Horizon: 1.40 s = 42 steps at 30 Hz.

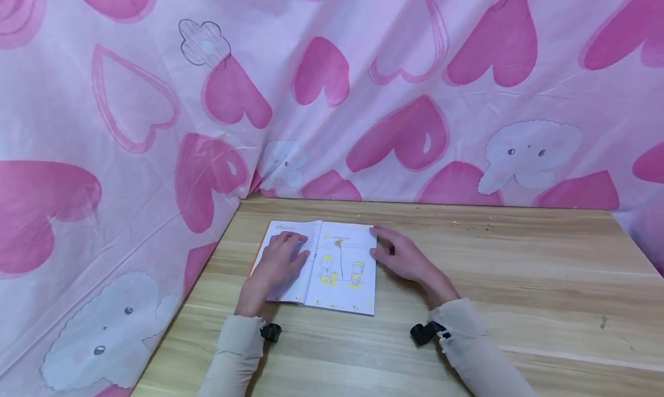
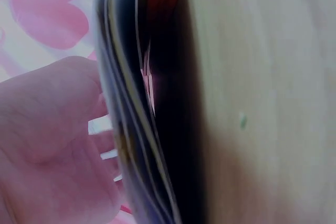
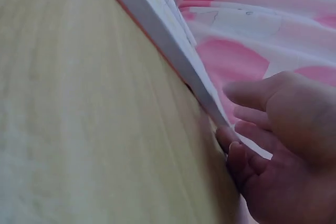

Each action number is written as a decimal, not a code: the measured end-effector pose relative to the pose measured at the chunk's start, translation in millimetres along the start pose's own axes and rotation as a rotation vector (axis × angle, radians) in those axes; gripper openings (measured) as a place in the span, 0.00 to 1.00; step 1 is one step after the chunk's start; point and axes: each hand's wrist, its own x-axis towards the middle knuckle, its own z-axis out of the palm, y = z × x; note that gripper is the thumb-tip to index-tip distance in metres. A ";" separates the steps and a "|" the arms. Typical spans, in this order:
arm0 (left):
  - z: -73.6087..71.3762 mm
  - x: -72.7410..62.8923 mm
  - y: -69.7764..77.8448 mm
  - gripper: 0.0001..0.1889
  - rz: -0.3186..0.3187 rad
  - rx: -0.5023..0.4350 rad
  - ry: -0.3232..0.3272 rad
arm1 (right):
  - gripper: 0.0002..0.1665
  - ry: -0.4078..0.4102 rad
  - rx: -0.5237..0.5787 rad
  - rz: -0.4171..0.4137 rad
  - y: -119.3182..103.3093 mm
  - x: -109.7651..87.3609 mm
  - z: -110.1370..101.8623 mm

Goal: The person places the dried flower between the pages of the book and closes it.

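An open book (image 1: 339, 299) lies on the wooden table, its right page showing a line drawing of two small figures with yellow accents. Across the left page rests my left hand (image 1: 280, 261), fingers spread and relaxed. My right hand (image 1: 407, 261) is at the book's right edge, fingertips and thumb right at the page margin. In the left wrist view, several page edges (image 2: 113, 51) bow upward beside the left palm. The right wrist view shows the thick page block (image 3: 173, 45) with an orange cover beneath; the lower fingers touch its edge and the thumb stands apart.
The wooden table (image 1: 539, 293) extends far to the right, with small bits scattered near its back edge. A pink heart-patterned cloth (image 1: 321, 126) hangs behind and along the left side. Each wrist wears a black strapped camera (image 1: 426, 332).
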 end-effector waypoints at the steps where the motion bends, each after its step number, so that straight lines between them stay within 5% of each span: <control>1: -0.1 -0.4 0.7 0.23 0.008 0.003 0.015 | 0.35 -0.010 0.005 0.003 0.9 0.2 0.1; 6: -0.6 -0.6 4.7 0.22 0.052 0.020 0.075 | 0.37 -0.032 0.010 0.022 2.5 0.9 1.5; 9: -1.3 -1.3 6.0 0.26 0.019 0.037 0.055 | 0.38 -0.031 0.004 0.022 2.3 1.1 2.7; 16: -5.7 -6.1 2.3 0.49 -0.287 0.036 -0.052 | 0.38 -0.028 -0.013 0.018 2.4 0.7 5.5; 20: -7.7 -6.5 -1.2 0.57 -0.381 0.013 -0.062 | 0.38 -0.021 -0.017 0.001 1.1 -0.2 5.0; 42: -16.3 -8.7 0.4 0.55 -0.330 0.032 -0.030 | 0.37 -0.031 -0.021 0.027 1.9 -0.8 5.3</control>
